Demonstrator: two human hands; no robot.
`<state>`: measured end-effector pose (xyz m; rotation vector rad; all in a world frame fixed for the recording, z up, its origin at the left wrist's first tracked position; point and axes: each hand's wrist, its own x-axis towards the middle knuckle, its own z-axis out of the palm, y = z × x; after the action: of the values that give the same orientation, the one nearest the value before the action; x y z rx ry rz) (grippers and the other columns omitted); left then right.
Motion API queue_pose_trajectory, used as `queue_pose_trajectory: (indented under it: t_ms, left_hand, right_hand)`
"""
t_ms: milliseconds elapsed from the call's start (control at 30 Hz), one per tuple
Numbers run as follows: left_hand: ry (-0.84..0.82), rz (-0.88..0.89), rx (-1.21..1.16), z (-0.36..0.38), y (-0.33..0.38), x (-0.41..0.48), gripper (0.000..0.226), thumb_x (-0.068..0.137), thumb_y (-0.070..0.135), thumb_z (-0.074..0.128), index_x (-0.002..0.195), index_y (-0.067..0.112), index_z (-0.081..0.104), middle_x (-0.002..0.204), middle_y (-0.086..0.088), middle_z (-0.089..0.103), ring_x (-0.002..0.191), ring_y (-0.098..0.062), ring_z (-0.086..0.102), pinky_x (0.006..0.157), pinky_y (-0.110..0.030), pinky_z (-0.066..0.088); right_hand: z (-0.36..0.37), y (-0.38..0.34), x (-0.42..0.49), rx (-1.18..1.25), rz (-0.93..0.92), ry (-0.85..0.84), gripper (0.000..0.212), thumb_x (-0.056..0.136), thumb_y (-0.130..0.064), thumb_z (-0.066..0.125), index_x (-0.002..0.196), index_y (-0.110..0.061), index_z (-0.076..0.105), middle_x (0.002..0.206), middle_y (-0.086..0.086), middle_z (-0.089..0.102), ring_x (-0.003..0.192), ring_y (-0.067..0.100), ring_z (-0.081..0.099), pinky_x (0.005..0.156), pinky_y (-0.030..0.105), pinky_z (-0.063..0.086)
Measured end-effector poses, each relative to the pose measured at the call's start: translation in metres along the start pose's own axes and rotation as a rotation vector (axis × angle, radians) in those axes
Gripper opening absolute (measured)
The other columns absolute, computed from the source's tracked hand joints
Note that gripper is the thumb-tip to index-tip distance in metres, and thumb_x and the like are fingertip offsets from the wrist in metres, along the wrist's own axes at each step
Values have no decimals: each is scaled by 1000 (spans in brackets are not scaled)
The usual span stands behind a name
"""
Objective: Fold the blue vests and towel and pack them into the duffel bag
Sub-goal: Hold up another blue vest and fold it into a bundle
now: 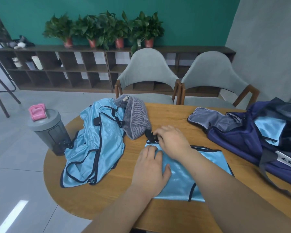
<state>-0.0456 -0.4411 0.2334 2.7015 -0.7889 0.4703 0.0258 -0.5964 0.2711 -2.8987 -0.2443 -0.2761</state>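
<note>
- Our left hand (149, 169) lies flat on the vest (208, 158); right hand (172, 142) pinches its buckle (149, 136) at the far edge.
- Bare table (171, 115) separates towel (134, 121) and bag (233, 137).

The left forearm (124, 204) and the right forearm (225, 187) are bare along the whole length that shows, from the lower edge to the wrists. The left hand (149, 169) and the right hand (172, 142) are bare too; the fingernails are too blurred to describe.

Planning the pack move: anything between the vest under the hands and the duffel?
Nothing visible. Only bare table separates the vest from the duffel bag on its right; the towel and vest pile lie left.
</note>
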Motion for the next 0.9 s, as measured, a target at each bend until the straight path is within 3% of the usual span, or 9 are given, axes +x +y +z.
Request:
queue_pose_trajectory:
  t_ms: [100, 167, 233, 400, 500, 600, 667, 800, 900]
  left_hand:
    - [-6, -20, 16, 0, 0, 0, 48, 99, 51, 44, 122, 14, 64, 116, -3, 53, 116, -24, 50, 110, -39, 41]
    - [-20, -25, 20, 1, 0, -1, 50, 99, 51, 44, 126, 14, 64, 121, -5, 53, 121, -25, 50, 114, -40, 39]
    - [-30, -30, 29, 1, -1, -1, 54, 99, 51, 44, 132, 12, 62, 130, -7, 53, 129, -27, 48, 118, -42, 36]
    - [-102, -38, 33, 4, -3, 1, 71, 100, 54, 39, 154, 9, 43, 159, -14, 39, 154, -29, 28, 129, -45, 20]
    - [-219, -26, 23, 7, -6, 3, 80, 103, 61, 27, 167, 13, 17, 175, -12, 7, 162, -24, -3, 132, -41, 0]
    - [-348, -27, 39, 8, -8, 7, 87, 102, 72, 15, 168, 18, 0, 174, -7, -19, 159, -19, -24, 130, -41, -7]
    - [-401, -35, 60, 9, -9, 9, 90, 100, 77, 12, 168, 20, -5, 172, -6, -25, 157, -18, -28, 131, -43, -7]
    - [-460, -41, 88, 8, -10, 10, 94, 94, 85, 8, 166, 29, -12, 169, -3, -33, 154, -19, -34, 130, -43, -8]
    - [-482, -11, 92, 4, -9, 11, 93, 91, 89, 8, 165, 38, -14, 167, -3, -37, 153, -20, -37, 130, -44, -10]
  right_hand:
    - [0, 3, -2, 84, 15, -219, 52, 102, -19, 43, 152, -33, 48, 145, -2, 61, 133, 25, 50, 110, 43, 40]
    - [1, 5, -2, 20, 45, -330, 62, 104, -20, 40, 163, -34, 27, 170, -5, 27, 155, 25, 23, 125, 45, 22]
    - [1, 4, -5, -7, 56, -267, 59, 106, -22, 40, 163, -31, 26, 174, -9, 13, 159, 22, 11, 128, 44, 12]
    - [0, -2, -17, 142, -67, 28, 46, 97, -15, 50, 139, -28, 62, 143, -13, 59, 131, 15, 51, 108, 39, 45]
    - [12, 8, -37, 174, -101, 18, 48, 98, -18, 50, 144, -26, 60, 149, -11, 58, 139, 14, 49, 116, 38, 41]
    - [26, 26, -60, 97, -84, 58, 47, 105, -21, 48, 152, -21, 52, 161, -7, 44, 153, 14, 34, 124, 38, 31]
    - [24, 35, -74, 35, -33, 162, 43, 105, -22, 51, 148, -20, 56, 160, -5, 45, 150, 19, 37, 120, 39, 35]
    - [11, 56, -107, -6, 72, 338, 25, 97, -17, 62, 120, -21, 73, 120, -8, 61, 109, 20, 55, 89, 42, 51]
    - [3, 82, -136, 37, 100, 216, 28, 102, -29, 59, 127, -28, 71, 130, -15, 60, 119, 15, 54, 100, 42, 49]
